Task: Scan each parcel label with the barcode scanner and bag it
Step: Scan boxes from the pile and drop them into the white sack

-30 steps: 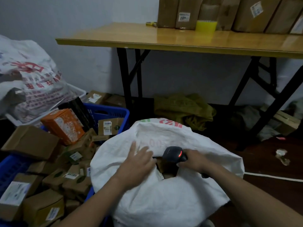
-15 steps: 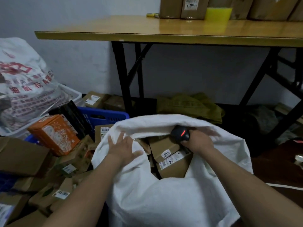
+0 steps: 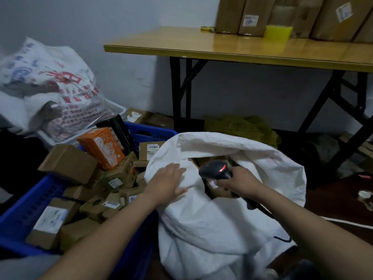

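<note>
Scanning happens at the mouth of the white sack (image 3: 222, 223). The right hand (image 3: 241, 181) is wrapped round the handle of the black scanner (image 3: 216, 170), whose red light is lit. Its head points down at a parcel (image 3: 220, 191) lying just inside the sack's opening. The left hand (image 3: 167, 182) lies flat with straight fingers on the sack's left lip, pressing the cloth down. The two hands sit apart, one on either side of the opening.

To do this step well, I judge, the left hand should hold the cloth clear of the label. The beam should cross the whole barcode squarely before the parcel counts as bagged.

More parcels wait in the blue crate (image 3: 30, 211) left of the sack, an orange box (image 3: 102, 147) among them. Beyond the crate, a printed bag (image 3: 66, 91) carries red characters too blurred to read. The parcel labels show barcodes, but their digits are illegible.
</note>
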